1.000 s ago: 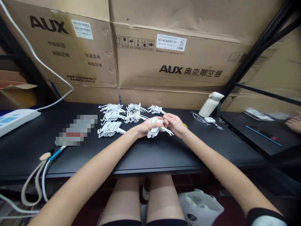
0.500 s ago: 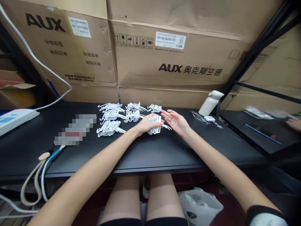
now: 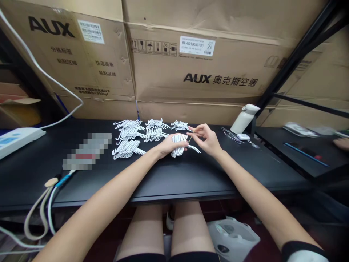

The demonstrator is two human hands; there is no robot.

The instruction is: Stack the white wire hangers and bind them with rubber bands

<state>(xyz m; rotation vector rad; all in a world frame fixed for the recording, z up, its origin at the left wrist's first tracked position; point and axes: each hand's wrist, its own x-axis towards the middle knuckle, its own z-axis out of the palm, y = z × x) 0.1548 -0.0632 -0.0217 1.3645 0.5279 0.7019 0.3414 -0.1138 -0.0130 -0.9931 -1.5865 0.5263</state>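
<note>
My left hand (image 3: 167, 145) is wrapped round a bundle of white wire hooks (image 3: 178, 145), holding it just above the black table. The straight ends of the hooks stick out to the right. To the right of the bundle, my right hand (image 3: 205, 139) pinches a thin yellowish rubber band (image 3: 190, 138), stretched between its fingers and the bundle. Whether the band loops fully round the hooks is hidden. Several more bundles of the same white hooks lie behind and to the left, among them one at the front left (image 3: 127, 149) and a small one (image 3: 180, 125).
A white bottle (image 3: 244, 119) stands at the right by eyeglasses (image 3: 231, 135) and a small white case (image 3: 243, 137). On the left are a blurred-out flat object (image 3: 88, 151) with a strap and a white power strip (image 3: 21, 140). Large cartons (image 3: 196, 91) back the table. Another person's hand (image 3: 342, 143) shows far right.
My right hand's fingers have closed from a spread pose into a pinch, drawing the rubber band out from the bundle. My left hand keeps its hold, with the bundle slightly tilted.
</note>
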